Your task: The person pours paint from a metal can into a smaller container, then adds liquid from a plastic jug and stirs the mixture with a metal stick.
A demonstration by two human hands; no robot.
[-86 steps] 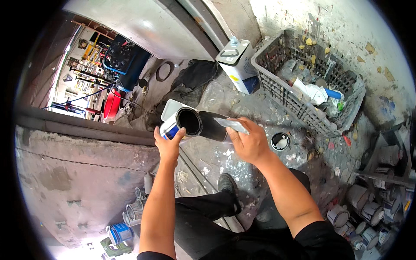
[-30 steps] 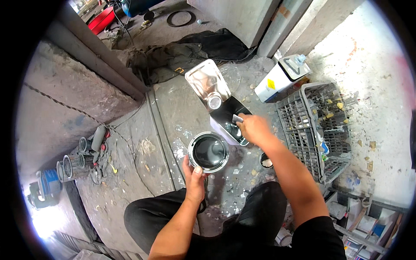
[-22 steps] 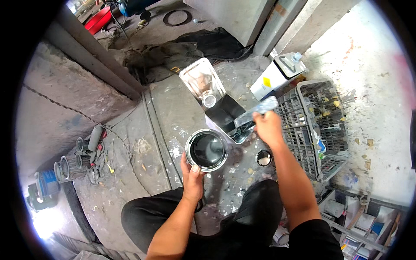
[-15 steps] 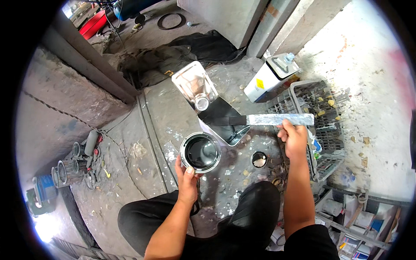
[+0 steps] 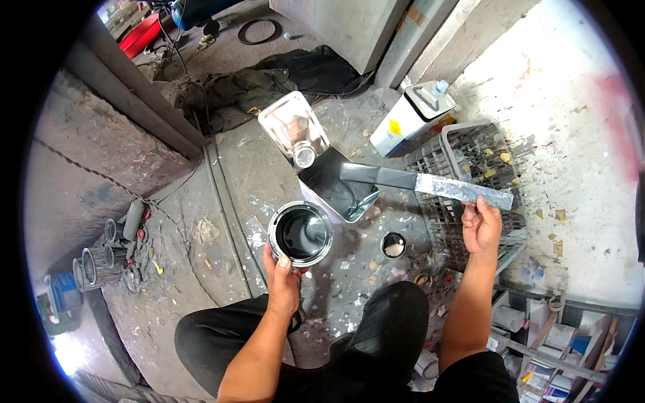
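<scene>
My left hand [image 5: 282,285] grips a round open paint can [image 5: 272,232] by its near side, the thumb on the rim; glossy black paint fills part of it. Just beyond stands a cut-open rectangular metal canister [image 5: 316,195], black-coated inside, its silvery top with a round spout folded back. My right hand [image 5: 482,225] is closed on the pale far end of a long flat stirring stick [image 5: 463,190]. The stick's black-coated end reaches over the canister's opening, tilted slightly down to the right. Whether its tip touches the canister I cannot tell.
A small dark cup [image 5: 393,245] stands on the paint-spotted floor between can and crate. To the right are a grey plastic crate [image 5: 450,144] and a white canister [image 5: 402,124]. Several small cans [image 5: 91,265] lie at left; dark cloth [image 5: 302,70] is heaped beyond.
My right hand has moved right and slightly down with the stirring stick, which has gone from level to slanting. The paint can in my left hand stays nearly in place.
</scene>
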